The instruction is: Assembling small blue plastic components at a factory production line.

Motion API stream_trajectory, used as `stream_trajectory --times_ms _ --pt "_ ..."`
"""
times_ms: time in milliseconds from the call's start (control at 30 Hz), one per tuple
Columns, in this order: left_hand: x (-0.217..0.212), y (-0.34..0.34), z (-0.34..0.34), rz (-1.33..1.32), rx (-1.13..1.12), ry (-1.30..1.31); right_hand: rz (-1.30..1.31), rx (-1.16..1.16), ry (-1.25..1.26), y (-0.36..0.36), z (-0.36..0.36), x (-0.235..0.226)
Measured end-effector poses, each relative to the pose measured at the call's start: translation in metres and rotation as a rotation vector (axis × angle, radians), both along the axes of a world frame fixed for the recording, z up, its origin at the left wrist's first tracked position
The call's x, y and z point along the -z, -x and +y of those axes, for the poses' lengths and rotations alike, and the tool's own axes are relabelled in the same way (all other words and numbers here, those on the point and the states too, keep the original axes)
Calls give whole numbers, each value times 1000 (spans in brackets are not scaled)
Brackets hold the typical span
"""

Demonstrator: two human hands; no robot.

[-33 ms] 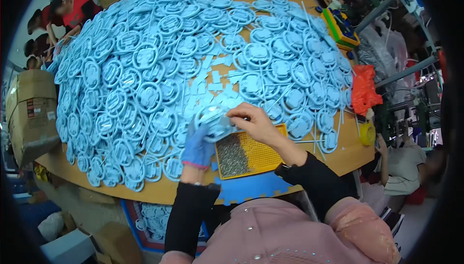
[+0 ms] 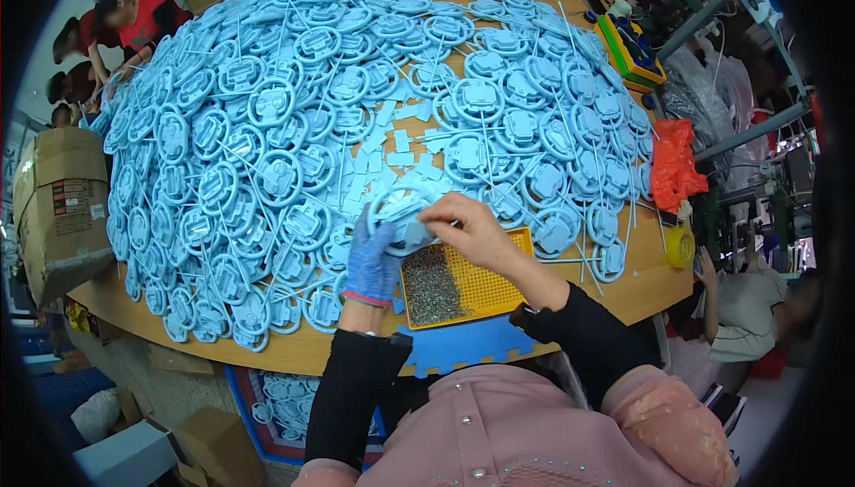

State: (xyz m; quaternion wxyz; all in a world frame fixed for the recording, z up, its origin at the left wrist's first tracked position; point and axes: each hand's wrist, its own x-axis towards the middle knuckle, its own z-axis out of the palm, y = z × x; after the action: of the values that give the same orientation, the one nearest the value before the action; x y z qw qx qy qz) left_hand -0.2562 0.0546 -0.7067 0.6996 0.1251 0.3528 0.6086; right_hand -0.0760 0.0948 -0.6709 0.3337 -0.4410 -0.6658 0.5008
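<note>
My left hand (image 2: 372, 264), in a blue glove with a pink cuff edge, is closed around a light blue round plastic part (image 2: 405, 211) with an outer ring and a boxy centre. It holds the part above the table, tilted. My bare right hand (image 2: 463, 229) has thumb and fingers pinched together at the part's right side. What sits between those fingertips is too small to make out. Just below both hands lies a shallow yellow tray (image 2: 488, 316) with a studded floor and many small metal screws (image 2: 434, 289) heaped in its left half.
A large heap of similar round parts (image 2: 272, 104) with thin rods covers the wooden table (image 2: 637, 295). Small flat blue plates (image 2: 401, 159) lie mid-table. A blue foam mat (image 2: 463, 344), yellow tape roll (image 2: 679, 246), red plastic bag (image 2: 677, 166) and carton (image 2: 62, 211) are around. Other people sit nearby.
The round part has turned slightly in my left hand, and its flat centre faces up more. My right fingertips stay at its right side. The whole view has shifted a little.
</note>
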Motion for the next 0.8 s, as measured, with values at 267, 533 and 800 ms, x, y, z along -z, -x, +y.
stream_trajectory --times_ms 267,533,800 --pt "-14 -26 12 278 93 -132 -118 159 -213 -10 -14 -9" --pt "-18 -46 19 245 64 -68 200 383 248 -24 -7 12" --pt "-14 -58 29 490 145 -111 192 506 476 -30 -6 12"
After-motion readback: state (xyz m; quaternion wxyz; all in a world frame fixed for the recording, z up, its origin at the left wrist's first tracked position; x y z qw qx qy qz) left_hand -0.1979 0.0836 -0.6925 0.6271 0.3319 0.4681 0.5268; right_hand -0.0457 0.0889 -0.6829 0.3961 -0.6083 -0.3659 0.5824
